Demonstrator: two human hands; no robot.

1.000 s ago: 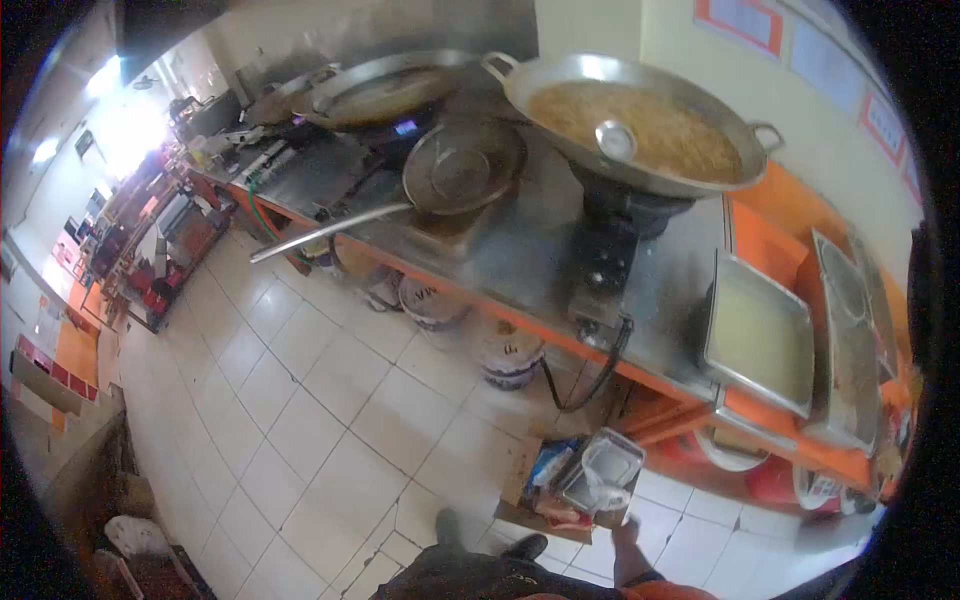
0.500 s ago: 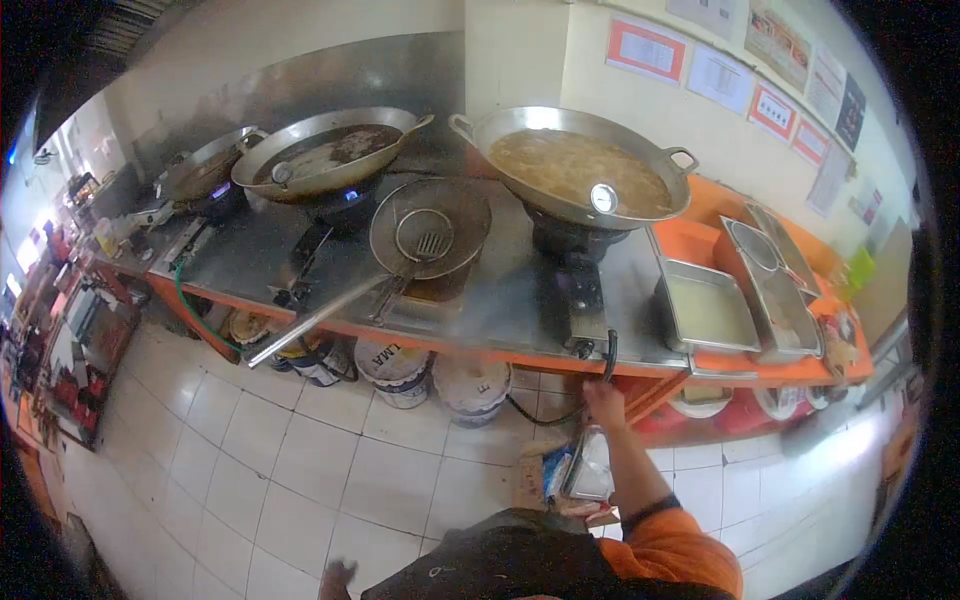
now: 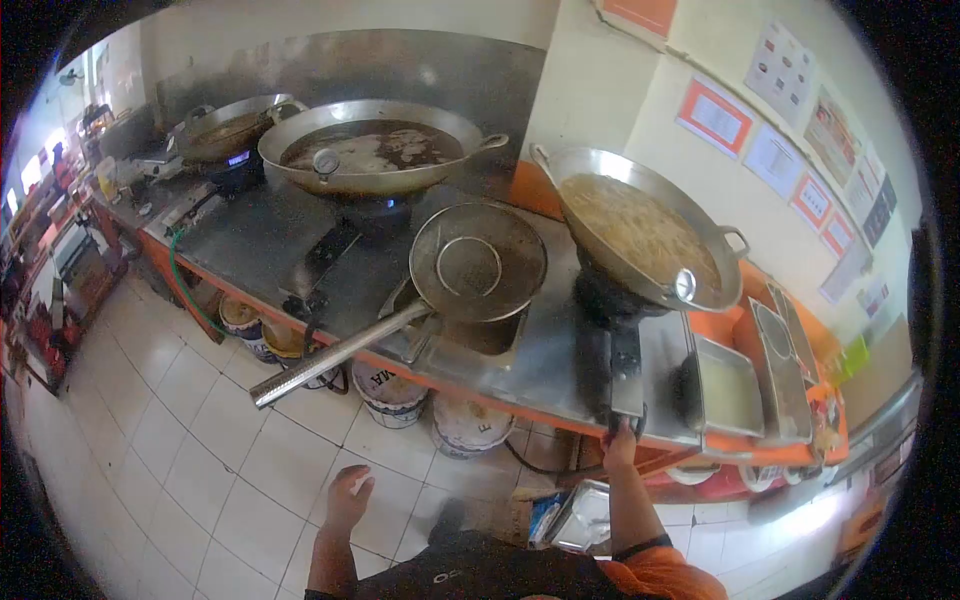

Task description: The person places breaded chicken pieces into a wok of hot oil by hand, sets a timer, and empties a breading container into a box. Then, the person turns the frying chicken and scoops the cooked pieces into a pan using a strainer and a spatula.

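Note:
My right hand [image 3: 621,449] is at the front end of the burner [image 3: 626,372] under the right wok, its fingers closed around what looks like the control knob, which they mostly hide. Above it, the right wok [image 3: 640,225] holds bubbling light-brown oil, with a round thermometer [image 3: 684,285] at its rim. Low over the floor tiles, my left hand [image 3: 349,496] is empty, fingers loosely bent and thumb apart. Nearest to it is the long metal handle [image 3: 330,362] of a big strainer [image 3: 480,222], which rests on the counter and sticks out past its edge.
A middle wok [image 3: 440,130] of dark oil sits over a blue flame, with another wok [image 3: 230,130] farther left. Metal trays [image 3: 728,385] stand at the right. Buckets [image 3: 472,425] sit under the counter edge. A black hose [image 3: 545,468] hangs below the burner.
My right hand has risen from beside the hose to the burner's front end. My left hand has come up further into view. The whole view has shifted and tilted.

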